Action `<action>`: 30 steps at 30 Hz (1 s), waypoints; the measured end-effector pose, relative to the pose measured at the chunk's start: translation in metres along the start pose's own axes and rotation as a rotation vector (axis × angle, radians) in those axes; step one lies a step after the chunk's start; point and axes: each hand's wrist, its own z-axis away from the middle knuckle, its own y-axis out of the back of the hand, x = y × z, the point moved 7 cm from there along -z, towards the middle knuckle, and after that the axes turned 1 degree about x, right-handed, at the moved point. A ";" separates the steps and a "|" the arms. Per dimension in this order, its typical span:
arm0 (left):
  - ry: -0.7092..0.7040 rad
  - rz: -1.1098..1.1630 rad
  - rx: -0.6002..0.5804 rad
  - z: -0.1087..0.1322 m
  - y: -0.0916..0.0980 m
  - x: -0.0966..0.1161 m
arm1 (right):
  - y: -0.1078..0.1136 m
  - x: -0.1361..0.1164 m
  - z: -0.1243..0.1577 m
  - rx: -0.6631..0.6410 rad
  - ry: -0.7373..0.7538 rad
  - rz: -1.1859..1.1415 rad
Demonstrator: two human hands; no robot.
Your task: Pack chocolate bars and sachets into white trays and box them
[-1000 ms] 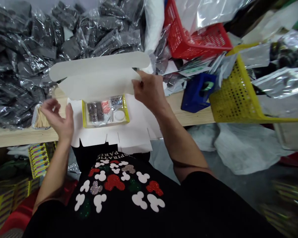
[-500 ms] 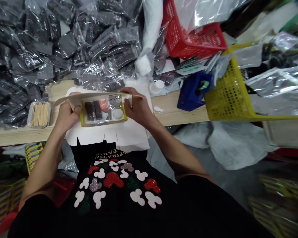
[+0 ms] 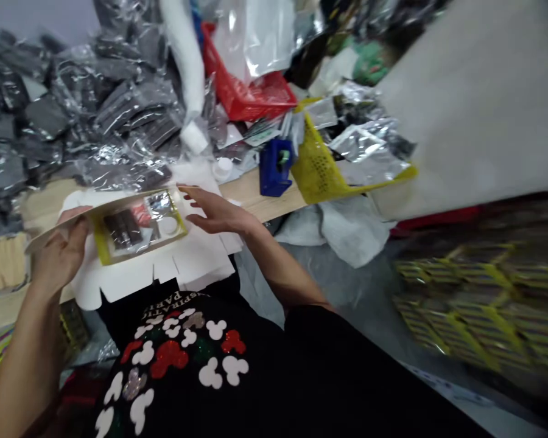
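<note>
A shallow cardboard box with yellow inner walls lies open on white die-cut card sheets. Inside it are a dark block in clear wrap, a pink packet, a silvery packet and a white round tub. The lid rises along the far side. My left hand grips the box at its left end, thumb in front and fingers partly behind the card. My right hand is open beside the right end, its fingers stretched toward the lid's edge.
Behind lies a heap of dark plastic-wrapped blocks. A tray of wooden sticks is at left. Further right are a white tub, a blue holder, a red basket and a yellow basket. Yellow-edged boxes are stacked lower right.
The view has swung to the right, so the bench things sit further left. My right hand's fingers have spread and drawn off the box's right end; my left hand keeps its hold.
</note>
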 end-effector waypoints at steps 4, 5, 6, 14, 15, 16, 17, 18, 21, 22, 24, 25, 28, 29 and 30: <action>0.101 -0.131 0.016 -0.004 0.004 -0.006 | 0.026 0.059 0.041 -0.037 -0.477 0.339; 0.113 -0.131 0.008 -0.004 0.003 -0.005 | 0.030 0.070 0.051 -0.046 -0.565 0.403; 0.128 -0.140 0.010 -0.003 0.003 -0.004 | 0.031 0.079 0.059 -0.059 -0.623 0.440; 0.286 -0.291 -0.025 0.006 -0.006 0.004 | 0.024 0.029 0.046 0.173 -0.371 0.130; 0.297 -0.296 -0.027 0.006 -0.007 0.006 | 0.017 0.009 0.039 0.151 -0.270 0.012; 0.305 -0.298 -0.024 0.005 -0.007 0.007 | 0.010 -0.009 0.033 0.134 -0.190 -0.099; 0.309 -0.296 -0.022 0.004 -0.007 0.008 | 0.004 -0.024 0.030 0.138 -0.136 -0.189; 0.306 -0.290 -0.026 0.003 -0.007 0.009 | 0.001 -0.033 0.028 0.165 -0.109 -0.249; 0.280 -0.290 -0.069 0.002 -0.009 0.013 | 0.006 -0.027 0.029 0.309 -0.161 -0.209; 0.278 -0.299 -0.092 0.002 -0.009 0.014 | 0.010 -0.018 0.030 0.352 -0.189 -0.153; 0.298 -0.314 -0.134 0.002 -0.010 0.015 | 0.021 -0.002 0.027 0.413 -0.209 -0.068; 0.311 -0.311 -0.146 0.002 -0.011 0.015 | 0.025 0.004 0.022 0.420 -0.197 -0.057; 0.329 -0.228 -0.118 0.002 -0.010 0.016 | 0.028 0.004 -0.005 0.338 -0.167 -0.090; 0.319 -0.170 -0.102 0.001 -0.010 0.017 | 0.028 0.000 -0.014 0.298 -0.171 -0.096; 0.295 -0.100 -0.086 0.000 -0.011 0.018 | 0.029 -0.006 -0.023 0.264 -0.179 -0.093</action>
